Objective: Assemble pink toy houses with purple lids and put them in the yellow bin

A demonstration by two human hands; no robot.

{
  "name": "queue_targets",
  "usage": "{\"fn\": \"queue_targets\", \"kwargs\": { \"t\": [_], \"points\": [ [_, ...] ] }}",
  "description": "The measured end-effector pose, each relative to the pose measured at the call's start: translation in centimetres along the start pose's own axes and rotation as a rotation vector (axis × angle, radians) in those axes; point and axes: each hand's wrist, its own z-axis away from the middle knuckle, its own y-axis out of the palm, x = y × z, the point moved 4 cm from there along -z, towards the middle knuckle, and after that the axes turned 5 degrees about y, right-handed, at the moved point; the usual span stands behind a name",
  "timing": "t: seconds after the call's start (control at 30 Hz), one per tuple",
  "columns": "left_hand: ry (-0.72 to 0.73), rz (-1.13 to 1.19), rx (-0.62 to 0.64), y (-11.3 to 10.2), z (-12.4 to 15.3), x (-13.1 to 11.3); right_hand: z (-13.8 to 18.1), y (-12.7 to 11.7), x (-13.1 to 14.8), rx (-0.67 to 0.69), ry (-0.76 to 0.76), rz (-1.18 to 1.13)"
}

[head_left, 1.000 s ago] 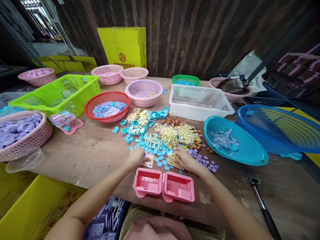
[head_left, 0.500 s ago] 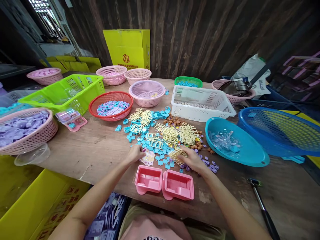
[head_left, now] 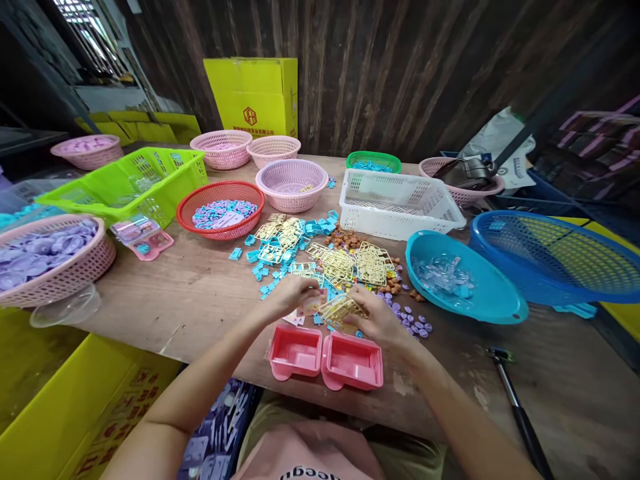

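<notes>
My left hand (head_left: pixel 296 295) is closed on a small printed card (head_left: pixel 313 303), lifted just above the wooden table (head_left: pixel 200 293). My right hand (head_left: pixel 377 319) pinches a cream plastic parts frame (head_left: pixel 340 309), held close beside the card. Both hands hover over an open pink plastic case (head_left: pixel 326 357) with two hollow halves at the table's near edge. Behind them lies a heap of cream frames (head_left: pixel 350 265), small blue pieces (head_left: pixel 280 267), brown bits (head_left: pixel 350 240) and purple discs (head_left: pixel 413 323).
Around the heap stand a red basket (head_left: pixel 220 210), pink baskets (head_left: pixel 293 183), a white crate (head_left: pixel 397 200), a teal bowl (head_left: pixel 465 280), a blue basket (head_left: pixel 555 257) and a green crate (head_left: pixel 125 183). A pink basket of purple parts (head_left: pixel 47 257) sits left. A hammer (head_left: pixel 517 407) lies right.
Both hands have lifted off the heap and come together towards me above the pink case; the left one took up the card, the right one the cream frame.
</notes>
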Motion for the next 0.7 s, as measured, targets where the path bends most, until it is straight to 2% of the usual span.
{"fn": "queue_targets", "kwargs": {
  "t": [0.1, 0.2, 0.27, 0.33, 0.4, 0.53, 0.6, 0.7],
  "points": [
    [0.214, -0.058, 0.179, 1.0, 0.1, -3.8, 0.8, 0.2, 1.9, -0.023, -0.112, 0.132],
    [0.319, 0.052, 0.259, 1.5, 0.7, -5.8, 1.9, 0.7, 2.2, 0.040, -0.133, 0.159],
    [0.298, 0.242, 0.257, 1.6, 1.1, -5.9, 2.8, 0.6, 1.8, 0.058, -0.057, 0.172],
    [0.232, 0.413, 0.208, 1.8, 1.7, -5.2, 3.8, 0.2, 1.1, 0.020, 0.053, 0.216],
    [0.187, 0.451, 0.171, 2.6, 2.6, -4.3, 4.8, 0.0, 0.6, 0.002, 0.138, 0.247],
    [0.218, 0.115, 0.228, 6.2, 4.8, -3.8, 5.8, 1.0, -0.2, 0.080, 0.190, 0.353],
    [0.238, -0.063, 0.260, 8.0, 5.4, -3.8, 5.9, 1.9, -0.3, 0.106, 0.144, 0.457],
    [0.244, -0.193, 0.274, 9.6, 5.5, -3.6, 5.8, 3.0, 0.3, 0.079, 0.015, 0.612]
  ]
}}
